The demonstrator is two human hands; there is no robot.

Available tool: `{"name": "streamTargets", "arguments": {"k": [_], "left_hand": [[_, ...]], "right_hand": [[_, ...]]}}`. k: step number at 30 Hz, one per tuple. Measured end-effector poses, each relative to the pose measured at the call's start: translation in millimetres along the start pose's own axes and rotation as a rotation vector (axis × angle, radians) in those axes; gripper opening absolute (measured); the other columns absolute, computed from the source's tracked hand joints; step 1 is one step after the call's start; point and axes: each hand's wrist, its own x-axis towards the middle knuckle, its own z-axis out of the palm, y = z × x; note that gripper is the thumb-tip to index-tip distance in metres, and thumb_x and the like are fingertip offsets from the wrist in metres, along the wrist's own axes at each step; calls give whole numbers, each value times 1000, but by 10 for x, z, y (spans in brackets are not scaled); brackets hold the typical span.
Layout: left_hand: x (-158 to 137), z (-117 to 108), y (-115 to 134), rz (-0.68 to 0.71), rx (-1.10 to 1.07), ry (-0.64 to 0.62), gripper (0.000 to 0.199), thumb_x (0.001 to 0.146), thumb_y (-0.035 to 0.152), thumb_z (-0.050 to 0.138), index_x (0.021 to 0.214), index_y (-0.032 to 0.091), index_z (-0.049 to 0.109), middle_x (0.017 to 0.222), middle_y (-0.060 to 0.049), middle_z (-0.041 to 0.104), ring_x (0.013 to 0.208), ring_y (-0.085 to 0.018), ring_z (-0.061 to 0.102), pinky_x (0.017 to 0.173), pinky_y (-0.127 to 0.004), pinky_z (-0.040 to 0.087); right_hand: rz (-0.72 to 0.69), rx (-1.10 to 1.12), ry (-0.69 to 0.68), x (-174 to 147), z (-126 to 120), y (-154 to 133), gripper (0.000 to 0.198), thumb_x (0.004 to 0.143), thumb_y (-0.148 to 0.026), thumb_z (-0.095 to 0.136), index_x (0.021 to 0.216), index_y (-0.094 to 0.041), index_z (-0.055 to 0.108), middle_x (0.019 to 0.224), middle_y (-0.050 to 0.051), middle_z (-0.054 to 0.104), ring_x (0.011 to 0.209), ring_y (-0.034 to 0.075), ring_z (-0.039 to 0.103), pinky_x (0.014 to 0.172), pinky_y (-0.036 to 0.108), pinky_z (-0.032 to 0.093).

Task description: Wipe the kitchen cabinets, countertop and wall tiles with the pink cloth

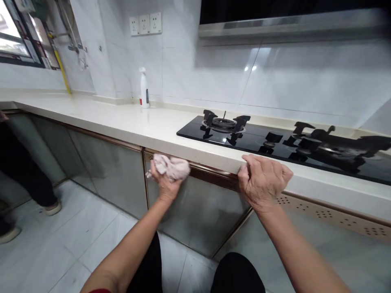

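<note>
A crumpled pale pink cloth is in my left hand, fingers closed round it. Hand and cloth are against the upper edge of a grey-green cabinet door, just below the countertop. The cloth hides most of those fingers. My right hand grips the front edge of the cream countertop, fingers bent over the top and thumb at the front face. Behind that hand lies a black glass gas hob with burner supports. A perforated copper-coloured strip runs under the counter to the right.
A white spray bottle stands on the counter near the wall. Above the hob juts a dark range hood. At the left, another person's leg is on the tiled floor. My knees are close below the cabinets.
</note>
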Motion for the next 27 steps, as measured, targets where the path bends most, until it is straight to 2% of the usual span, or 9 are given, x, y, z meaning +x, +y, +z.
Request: {"name": "streamTargets", "arguments": {"k": [4,8,11,15,18,20,23,25,27], "left_hand": [[358,-121,-366,-312,51,212,63,77,31,67,131,5,47,156,-25,10,151,-38,16,126,-46,14],[-118,126,-141,-371,2,135,66,78,29,66,138,15,41,154,-21,19,147,-36,26,123,-50,23],[-953,440,352,-170,14,-46,69,74,35,74,136,18,48,154,-22,23,146,-45,22,118,-64,23],[-1924,781,897,378,-16,-283,55,74,36,75,128,36,65,142,-13,44,139,-43,32,115,-63,23],[-2165,865,908,652,-38,-317,41,80,43,70,121,48,68,130,-7,55,134,-36,39,114,-60,23],[-2115,798,720,714,-56,-315,38,81,44,68,118,47,69,130,-6,56,134,-34,39,115,-57,23],[-1856,545,287,604,-36,-274,43,75,40,71,118,38,69,138,-9,48,136,-35,37,118,-56,20],[-1606,345,-4,384,30,-257,54,70,36,74,123,31,66,145,-13,39,139,-39,34,118,-59,19],[-1313,183,-255,33,49,-213,64,66,33,75,128,25,60,148,-15,32,142,-41,31,119,-58,22]], "right_hand": [[9,-3,29,-3,39,-5,26,88,-28,57,110,-21,68,105,6,69,95,24,55,91,41,28],[39,1,31,-5,59,-20,26,89,-30,52,106,-20,69,103,7,68,93,24,52,90,42,26],[44,3,31,-11,59,-23,26,90,-31,51,106,-20,69,104,7,68,95,24,52,90,41,26],[10,-2,51,-32,59,-7,26,90,-30,53,108,-20,69,105,7,69,96,24,52,92,41,26],[-15,-14,63,-54,61,9,28,88,-28,55,111,-20,68,106,7,69,97,24,54,92,41,27],[-28,-30,74,-67,65,20,29,87,-28,56,112,-21,68,107,7,69,96,24,54,91,41,28],[-46,-41,103,-75,82,42,31,86,-27,56,114,-21,67,107,7,69,95,24,55,90,41,29],[-57,-35,130,-67,100,55,33,84,-26,57,115,-22,67,106,7,70,94,25,56,89,42,29],[-63,-20,182,-51,115,52,33,83,-24,57,114,-23,68,104,6,70,92,24,57,88,42,30]]}}
